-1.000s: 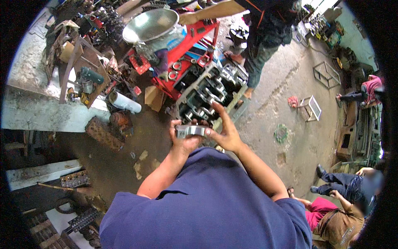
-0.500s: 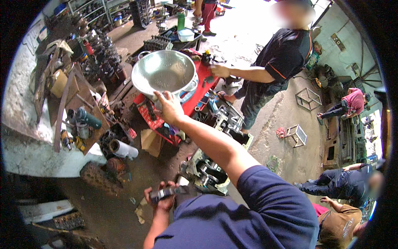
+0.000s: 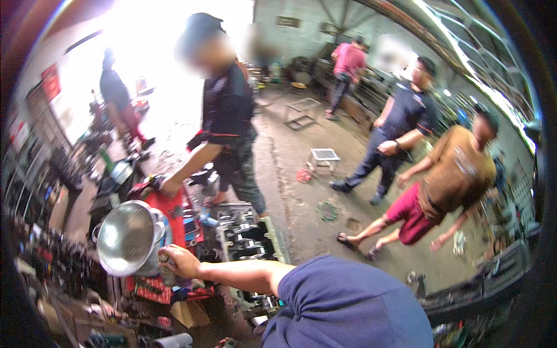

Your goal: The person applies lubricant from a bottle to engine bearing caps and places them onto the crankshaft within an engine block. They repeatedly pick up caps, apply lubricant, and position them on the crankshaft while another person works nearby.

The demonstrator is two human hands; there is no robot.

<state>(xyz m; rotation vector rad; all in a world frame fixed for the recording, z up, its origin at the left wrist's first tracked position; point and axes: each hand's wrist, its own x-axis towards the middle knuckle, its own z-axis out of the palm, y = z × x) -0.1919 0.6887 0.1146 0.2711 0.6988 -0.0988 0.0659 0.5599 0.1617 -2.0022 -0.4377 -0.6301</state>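
My right hand (image 3: 183, 262) reaches out over the red work table (image 3: 164, 204), its fingers curled round a small greyish thing that I cannot make out. Just left of it a metal colander (image 3: 129, 238) with loop handles stands tilted at the near end of that table. Of my left hand (image 3: 226, 343) only a bit of the fingers shows at the bottom edge; whatever is in it is cut off. Below and beyond my right forearm lies an engine block (image 3: 249, 236), its crankshaft (image 3: 246, 236) exposed.
A co-worker in a dark shirt (image 3: 229, 110) leans a hand on the red table. Two more people, one in a brown shirt (image 3: 458, 165), stand to the right. A small stool (image 3: 323, 158) and a metal frame (image 3: 300, 112) are on the floor. A cardboard box (image 3: 190, 313) lies below the table.
The view has swung to the right and up. My right hand has come away from the colander's rim. My left hand, which held a dark metal part, has nearly left the picture.
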